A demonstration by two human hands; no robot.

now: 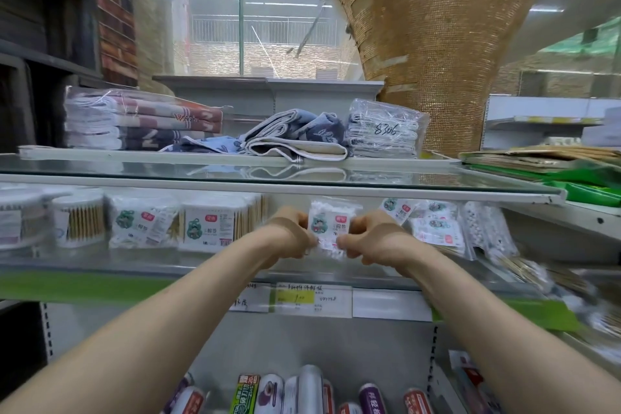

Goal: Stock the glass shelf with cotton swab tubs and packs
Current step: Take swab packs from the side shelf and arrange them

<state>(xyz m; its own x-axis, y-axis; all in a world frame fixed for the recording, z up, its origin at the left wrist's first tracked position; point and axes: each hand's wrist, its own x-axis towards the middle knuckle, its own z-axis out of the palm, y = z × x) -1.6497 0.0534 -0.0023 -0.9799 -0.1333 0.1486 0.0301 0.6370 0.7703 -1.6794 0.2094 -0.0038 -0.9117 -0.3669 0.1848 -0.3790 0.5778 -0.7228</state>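
Head view. Both arms were stretched forward to the glass shelf (84, 264). The left hand (289, 233) and right hand (373, 235) each had curled fingers pinching one small cotton swab pack (328, 223), left hand on its left edge, right hand on its right edge. The pack stood upright between the hands, printed label facing the camera, over the middle of the shelf; whether its bottom touched the shelf could not be told.

Left of the left hand: a rectangular swab box (210, 227) just beside it, then a soft swab bag (142, 223), then a round tub (79, 222) with wooden sticks showing. Right of the right hand: a cluster of leaning flat packs (433, 225).

Above the hands, folded towels (295, 134) lay on the top shelf. Below the hands, price labels (312, 301) were fixed to the shelf's front edge.
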